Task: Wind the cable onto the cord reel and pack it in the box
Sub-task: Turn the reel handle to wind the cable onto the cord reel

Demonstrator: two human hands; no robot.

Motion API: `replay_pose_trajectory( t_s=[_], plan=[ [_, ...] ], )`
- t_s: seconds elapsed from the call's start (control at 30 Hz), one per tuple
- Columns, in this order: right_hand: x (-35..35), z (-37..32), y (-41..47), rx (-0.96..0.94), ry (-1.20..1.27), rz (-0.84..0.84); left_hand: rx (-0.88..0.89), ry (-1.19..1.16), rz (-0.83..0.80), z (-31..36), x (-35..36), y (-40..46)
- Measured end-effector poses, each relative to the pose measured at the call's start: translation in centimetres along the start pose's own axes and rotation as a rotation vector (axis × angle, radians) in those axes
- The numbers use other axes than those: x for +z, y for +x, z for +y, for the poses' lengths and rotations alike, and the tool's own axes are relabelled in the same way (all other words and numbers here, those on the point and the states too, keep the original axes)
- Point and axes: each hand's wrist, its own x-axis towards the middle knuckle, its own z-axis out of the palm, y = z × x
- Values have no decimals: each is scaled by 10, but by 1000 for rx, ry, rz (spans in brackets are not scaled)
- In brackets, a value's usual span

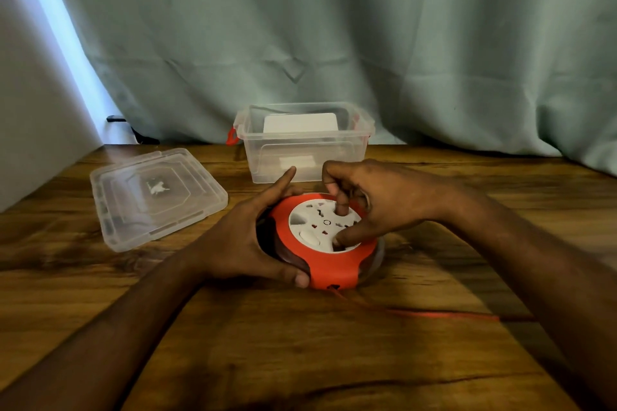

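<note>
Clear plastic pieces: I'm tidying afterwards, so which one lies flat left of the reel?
The lid, flat on the table at left. The open box stands upright behind the reel.

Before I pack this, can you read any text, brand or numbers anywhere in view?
None readable.
Cord reel: socket face shows only a small ring mark, no letters.
Lid: white mark at its centre, too blurred to read.
Box: white labels, no legible text.
</note>
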Motion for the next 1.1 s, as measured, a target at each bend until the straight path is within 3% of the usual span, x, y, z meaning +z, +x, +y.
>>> replay_pose_trajectory(
  t_s=[0.2,0.47,0.73,1.1],
  plan=[
    [9,-7,3,-7,-185,42,-2,-1,1,1,0,0],
    [17,-11,7,-95,-238,177,-11,7,10,3,-1,0],
    [0,3,2,-129,-41,-29,-23,33,5,2,-2,0],
    [0,7,2,-93,22,-29,-4,31,0,2,-2,0]
  ],
)
